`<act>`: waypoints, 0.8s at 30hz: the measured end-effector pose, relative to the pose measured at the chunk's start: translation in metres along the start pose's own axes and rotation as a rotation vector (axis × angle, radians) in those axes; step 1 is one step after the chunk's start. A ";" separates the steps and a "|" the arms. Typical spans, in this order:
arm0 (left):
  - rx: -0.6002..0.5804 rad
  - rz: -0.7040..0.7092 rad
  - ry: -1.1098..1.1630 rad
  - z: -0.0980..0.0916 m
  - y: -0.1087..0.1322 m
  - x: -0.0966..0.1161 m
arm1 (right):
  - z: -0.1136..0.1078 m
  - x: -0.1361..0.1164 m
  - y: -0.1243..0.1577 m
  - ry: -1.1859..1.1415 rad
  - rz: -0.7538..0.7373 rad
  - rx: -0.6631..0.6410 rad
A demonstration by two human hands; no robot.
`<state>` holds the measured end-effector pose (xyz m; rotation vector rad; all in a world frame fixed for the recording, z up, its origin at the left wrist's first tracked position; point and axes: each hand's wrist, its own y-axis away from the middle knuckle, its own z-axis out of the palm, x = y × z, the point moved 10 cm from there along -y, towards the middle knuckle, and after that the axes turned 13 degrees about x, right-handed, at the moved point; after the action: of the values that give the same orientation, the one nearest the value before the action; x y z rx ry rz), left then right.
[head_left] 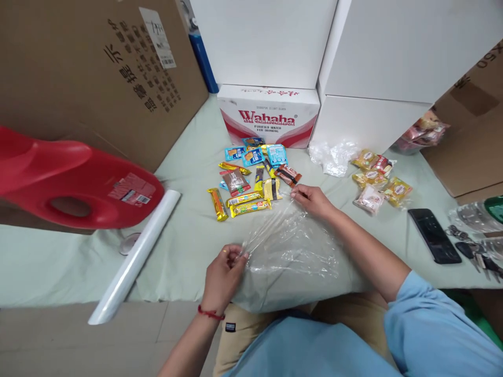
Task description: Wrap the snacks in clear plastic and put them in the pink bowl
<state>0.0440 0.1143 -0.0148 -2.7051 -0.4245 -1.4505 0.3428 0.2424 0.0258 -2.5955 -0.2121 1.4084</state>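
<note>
A clear plastic bag (293, 246) lies spread near the table's front edge. My left hand (226, 272), with a red cord bracelet at the wrist, pinches its left corner. At the far right end of the same edge, my right hand (312, 200) pinches the bag too, so that edge runs taut between them. Just beyond the bag is a loose pile of wrapped snacks: yellow bars (250, 208), blue packets (253, 156), a brown packet (236, 181) and a dark brown packet (288, 175) close to my right fingertips.
Behind the snacks stands a Wahaha water carton (271, 118). A crumpled clear bag (333, 157) and yellow packets (370, 179) lie to the right, then a black phone (434, 235) and keys (477, 256). On the left are a red jug (78, 183) and a white roll (135, 259).
</note>
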 end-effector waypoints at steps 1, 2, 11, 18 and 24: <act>0.080 0.110 -0.108 -0.014 0.001 0.006 | 0.008 -0.005 -0.002 0.028 -0.055 -0.037; 0.169 0.238 -0.224 -0.027 0.004 0.017 | 0.017 -0.011 -0.004 0.054 -0.115 -0.079; -0.381 1.266 -0.610 0.048 0.047 0.126 | 0.081 -0.069 -0.015 0.302 -0.476 -0.401; -0.261 1.043 -0.656 0.090 0.005 0.095 | 0.004 -0.099 -0.002 0.291 -0.479 0.089; -0.133 0.887 -0.641 0.087 0.006 0.067 | 0.030 -0.096 0.182 0.226 -0.490 -0.449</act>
<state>0.1513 0.1376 -0.0080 -2.7646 0.8015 -0.3874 0.2724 0.0481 0.0471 -2.7241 -1.1548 0.9678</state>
